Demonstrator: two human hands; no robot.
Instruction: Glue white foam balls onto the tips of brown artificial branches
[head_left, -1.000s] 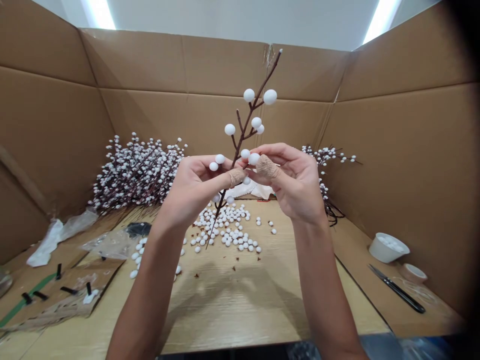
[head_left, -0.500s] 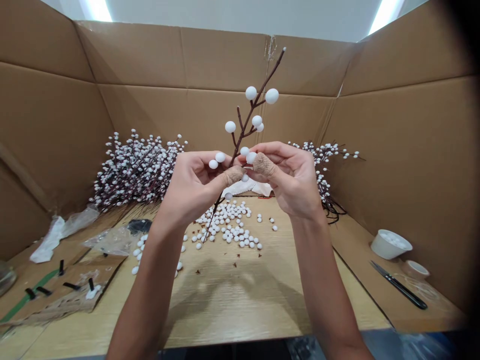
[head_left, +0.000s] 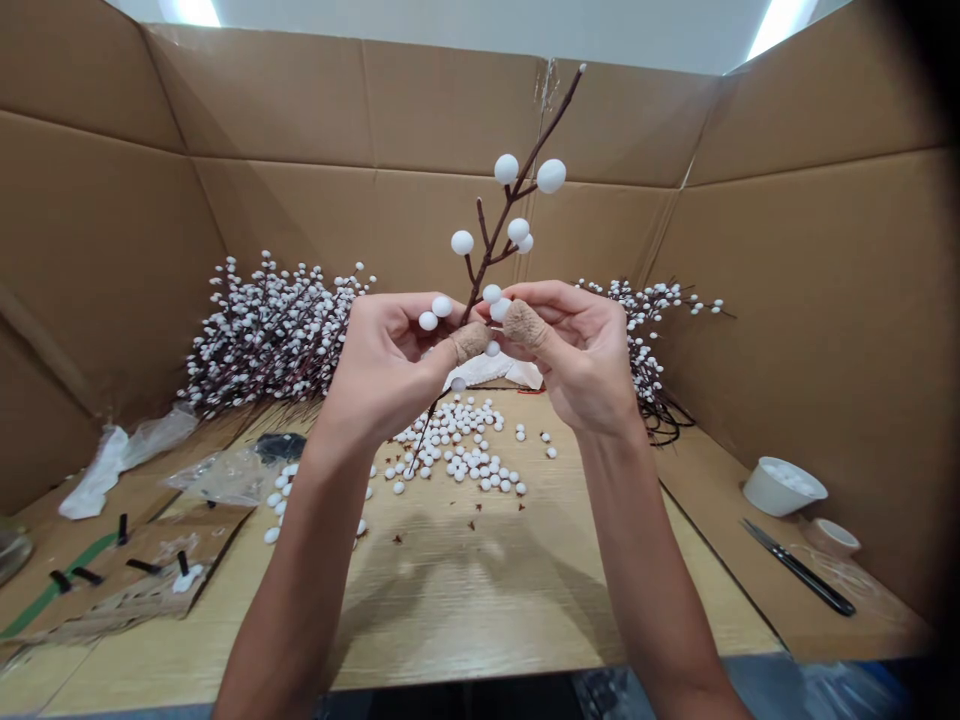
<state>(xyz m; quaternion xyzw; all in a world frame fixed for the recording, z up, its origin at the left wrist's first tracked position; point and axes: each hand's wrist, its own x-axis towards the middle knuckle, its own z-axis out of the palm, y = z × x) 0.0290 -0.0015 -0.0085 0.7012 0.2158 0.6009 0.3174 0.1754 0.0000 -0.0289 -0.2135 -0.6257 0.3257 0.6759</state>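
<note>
A brown artificial berry branch (head_left: 496, 232) with white ball berries stands tilted to the right between my hands, above the table. My left hand (head_left: 405, 345) is closed on its stem, thumb and fingers pinched. My right hand (head_left: 574, 345) pinches at a side twig, where a white berry (head_left: 500, 309) shows beside the thumb. Both thumbs have tan wraps on their tips. The exact grip of the right fingertips is partly hidden. Below, many loose white berries (head_left: 480, 468) lie on the wooden table (head_left: 480, 600).
Piles of finished-looking berry branches lie at the back left (head_left: 270, 340) and back right (head_left: 645, 320). At right are a white cup of berries (head_left: 765, 488), a knife (head_left: 814, 585) and a tape roll (head_left: 834, 537). Plastic bags (head_left: 225, 480) lie left. Cardboard walls (head_left: 300, 100) surround the table.
The branch's top has shifted slightly up and right in view. Both hands keep nearly the same pinch and place.
</note>
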